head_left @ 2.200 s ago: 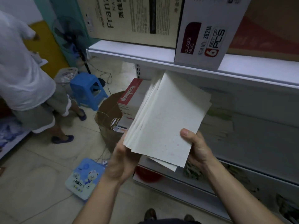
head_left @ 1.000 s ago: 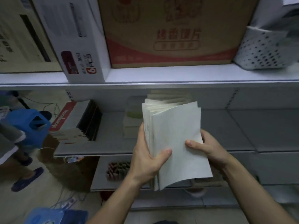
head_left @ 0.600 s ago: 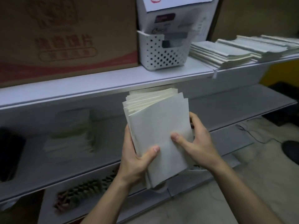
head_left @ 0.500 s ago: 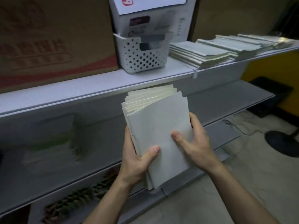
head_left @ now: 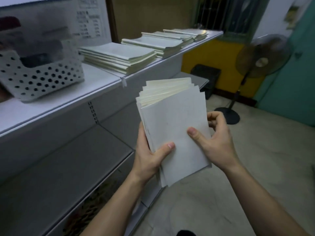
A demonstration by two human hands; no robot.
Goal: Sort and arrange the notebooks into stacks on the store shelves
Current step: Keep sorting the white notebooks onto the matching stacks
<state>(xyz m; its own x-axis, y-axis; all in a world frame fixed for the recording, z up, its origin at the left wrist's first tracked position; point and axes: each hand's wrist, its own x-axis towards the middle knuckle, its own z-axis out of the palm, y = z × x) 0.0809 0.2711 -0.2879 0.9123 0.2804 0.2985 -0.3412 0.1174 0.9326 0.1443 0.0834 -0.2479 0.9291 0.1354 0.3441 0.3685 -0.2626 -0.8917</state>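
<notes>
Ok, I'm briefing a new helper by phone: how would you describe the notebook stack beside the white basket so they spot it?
Find the upper white shelf. A white basket with round holes stands on it, with three notebook stacks in a row to its right. Yours is the first stack, closest to the basket.

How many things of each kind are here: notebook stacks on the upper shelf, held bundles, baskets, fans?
notebook stacks on the upper shelf: 3 (the far ones overlap)
notebook bundle, gripped by left hand and right hand: 1
white perforated basket: 1
standing fan: 1
Total: 6
</notes>
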